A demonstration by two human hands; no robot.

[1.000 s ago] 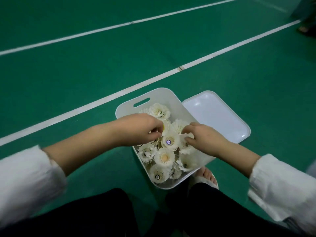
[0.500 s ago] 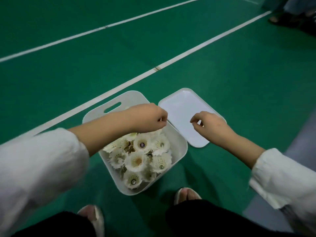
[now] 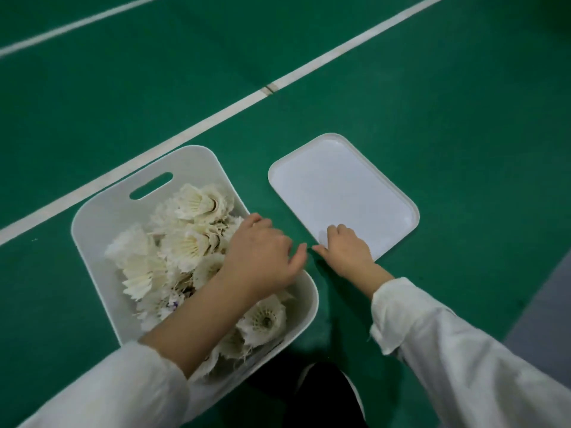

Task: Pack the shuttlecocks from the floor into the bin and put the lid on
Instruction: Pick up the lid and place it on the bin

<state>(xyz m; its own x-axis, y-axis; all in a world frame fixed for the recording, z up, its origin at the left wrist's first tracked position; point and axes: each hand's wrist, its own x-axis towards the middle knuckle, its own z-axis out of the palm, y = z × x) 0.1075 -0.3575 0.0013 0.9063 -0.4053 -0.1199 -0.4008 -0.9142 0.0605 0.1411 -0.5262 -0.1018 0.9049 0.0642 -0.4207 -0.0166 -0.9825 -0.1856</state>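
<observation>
A white bin [image 3: 92,217] with a handle slot stands on the green floor, filled with several white feather shuttlecocks [image 3: 191,242]. Its flat white lid [image 3: 340,186] lies on the floor just right of it. My left hand [image 3: 262,251] hovers over the bin's right rim with relaxed fingers reaching toward the lid, holding nothing. My right hand [image 3: 349,248] is on the lid's near left corner, fingers curled on top and thumb at the rim. No shuttlecock lies loose on the visible floor.
White court lines [image 3: 234,106] cross the green floor behind the bin. A grey strip [image 3: 543,310] borders the floor at the right. My dark trouser leg and shoe [image 3: 324,393] are right below the bin.
Both hands left the shuttlecocks and moved right. My right hand came down onto the lid's near corner; my left hand opened over the bin's right rim. The camera moved closer.
</observation>
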